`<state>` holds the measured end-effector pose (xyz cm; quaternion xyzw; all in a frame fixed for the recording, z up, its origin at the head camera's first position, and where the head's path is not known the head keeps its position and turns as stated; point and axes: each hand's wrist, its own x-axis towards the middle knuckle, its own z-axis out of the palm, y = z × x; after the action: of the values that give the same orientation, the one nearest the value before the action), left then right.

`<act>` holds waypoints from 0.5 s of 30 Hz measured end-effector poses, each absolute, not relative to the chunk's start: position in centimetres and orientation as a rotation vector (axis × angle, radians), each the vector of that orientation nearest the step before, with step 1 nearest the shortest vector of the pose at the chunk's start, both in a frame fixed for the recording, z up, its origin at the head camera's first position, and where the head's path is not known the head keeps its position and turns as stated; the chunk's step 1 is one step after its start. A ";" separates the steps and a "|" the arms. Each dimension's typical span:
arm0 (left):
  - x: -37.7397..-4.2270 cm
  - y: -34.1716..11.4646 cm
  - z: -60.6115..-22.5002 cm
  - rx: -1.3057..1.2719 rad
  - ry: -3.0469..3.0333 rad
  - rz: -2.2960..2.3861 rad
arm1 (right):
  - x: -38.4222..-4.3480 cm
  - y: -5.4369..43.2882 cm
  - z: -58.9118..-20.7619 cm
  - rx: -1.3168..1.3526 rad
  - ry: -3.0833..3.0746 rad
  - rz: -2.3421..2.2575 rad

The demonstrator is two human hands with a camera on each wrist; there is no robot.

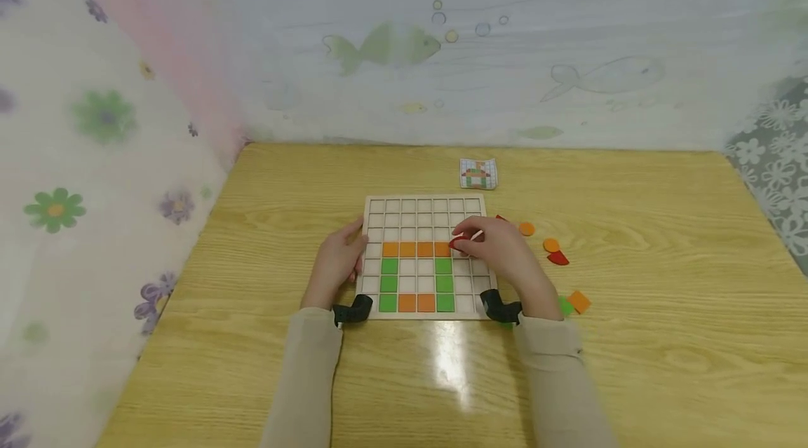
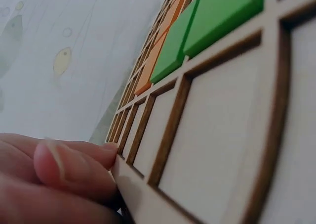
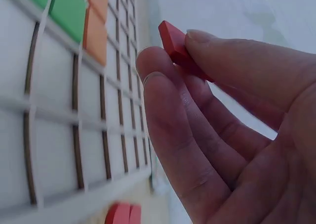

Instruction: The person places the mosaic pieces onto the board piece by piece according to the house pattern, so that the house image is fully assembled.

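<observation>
My right hand (image 1: 505, 252) holds a red game piece (image 3: 178, 48) between thumb and fingertips, over the right part of a wooden grid board (image 1: 426, 315). This piece looks flat with a pointed corner, and the fingers partly cover it. Resting against the board's left edge is my left hand (image 1: 337, 259); its fingertips touch the frame in the left wrist view. On the board, a row of orange square tiles (image 1: 407, 249) runs between green square tiles (image 1: 389, 266) in two columns below. Two more orange tiles (image 1: 416, 303) lie in the bottom row.
A small card (image 1: 478, 174) with a coloured grid picture lies behind the board. To the right are orange discs (image 1: 527, 228), a red fan-shaped piece (image 1: 558, 258), an orange square (image 1: 578, 302) and a partly hidden green piece (image 1: 565, 306). Painted walls border the wooden table (image 1: 663, 280).
</observation>
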<state>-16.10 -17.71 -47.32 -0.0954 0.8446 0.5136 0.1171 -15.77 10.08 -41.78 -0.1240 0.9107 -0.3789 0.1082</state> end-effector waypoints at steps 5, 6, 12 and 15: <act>-16.1 -17.5 -47.1 -0.263 2.456 1.508 | -16.3 8.6 -42.0 -0.430 2.653 -1.135; -16.1 -17.5 -47.1 -0.263 2.459 1.514 | -16.4 8.3 -42.2 -0.443 2.642 -1.145; -16.0 -17.4 -47.2 -0.286 2.457 1.522 | -17.1 6.7 -43.2 -0.479 2.589 -1.186; -15.9 -17.4 -47.2 -0.292 2.470 1.530 | -17.3 5.9 -43.3 -0.485 2.576 -1.212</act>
<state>-15.95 -17.36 -47.21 -0.0995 0.8407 0.5207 0.1106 -17.27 5.93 -43.26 -0.1666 0.8848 -0.4164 0.1265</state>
